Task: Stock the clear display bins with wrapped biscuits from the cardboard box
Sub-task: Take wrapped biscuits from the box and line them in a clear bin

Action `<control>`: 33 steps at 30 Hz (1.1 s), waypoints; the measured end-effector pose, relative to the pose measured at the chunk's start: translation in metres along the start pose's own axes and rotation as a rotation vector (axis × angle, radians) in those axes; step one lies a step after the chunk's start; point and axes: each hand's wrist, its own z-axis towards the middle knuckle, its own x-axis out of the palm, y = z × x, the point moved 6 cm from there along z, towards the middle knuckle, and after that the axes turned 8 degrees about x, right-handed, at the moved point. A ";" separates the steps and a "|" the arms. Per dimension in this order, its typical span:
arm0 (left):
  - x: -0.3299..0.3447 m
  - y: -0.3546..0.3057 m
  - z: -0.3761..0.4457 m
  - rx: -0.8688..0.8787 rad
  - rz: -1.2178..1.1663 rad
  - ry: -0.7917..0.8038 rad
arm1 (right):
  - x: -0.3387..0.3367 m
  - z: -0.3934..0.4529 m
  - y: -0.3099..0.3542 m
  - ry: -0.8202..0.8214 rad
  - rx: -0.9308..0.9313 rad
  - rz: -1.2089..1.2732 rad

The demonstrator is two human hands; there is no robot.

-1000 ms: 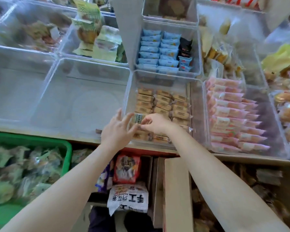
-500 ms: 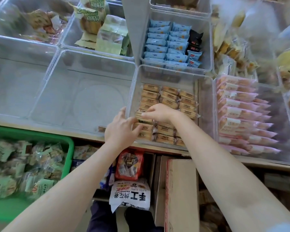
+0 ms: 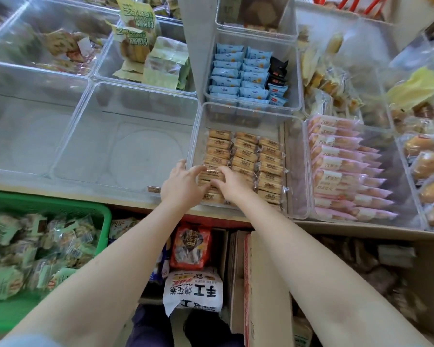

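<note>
Surroundings first: empty clear bin at 9 o'clock of the hands, its near wall just beside the left wrist. Blue-wrapped packets fill the bin at 12 o'clock. Pink-wrapped packets fill the bin at 3 o'clock. Green basket of wrapped snacks at 8 o'clock, below the counter edge. Orange snack bag and white printed bag at 6 o'clock, between the forearms. Cardboard box at 5 o'clock, flap up, under the right forearm. Nothing blocks the hands.

Wrapped biscuits lie in three rows inside the clear display bin, centre frame. Left hand reaches over the bin's left wall, fingers spread and bent, tips touching the nearest biscuits of the left row. Right hand sits just beside it at 3 o'clock, fingers curled down on the same front biscuits; cannot tell whether either hand is pinching a packet or only pressing. Hands are almost touching over the front-left corner of the bin.

Bins sit side by side on a shop counter, pale front edge. Shop stock all round, person's dark shoes at 6 o'clock.
</note>
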 end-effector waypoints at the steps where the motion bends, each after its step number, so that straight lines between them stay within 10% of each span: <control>1: 0.000 -0.003 -0.002 0.011 0.011 -0.008 | 0.000 -0.004 -0.001 -0.028 0.011 0.039; 9: -0.005 -0.084 -0.077 0.358 -0.146 -0.289 | -0.061 -0.157 -0.047 -0.418 -0.222 0.446; 13: 0.013 -0.179 -0.128 0.707 -0.245 -0.201 | -0.077 -0.233 -0.176 -0.699 0.050 0.520; 20: 0.074 -0.244 -0.180 0.914 0.056 -0.026 | -0.016 -0.270 -0.376 -0.270 0.802 0.233; 33: 0.079 -0.240 -0.178 0.936 0.217 -0.014 | -0.013 -0.265 -0.403 -0.241 0.978 0.118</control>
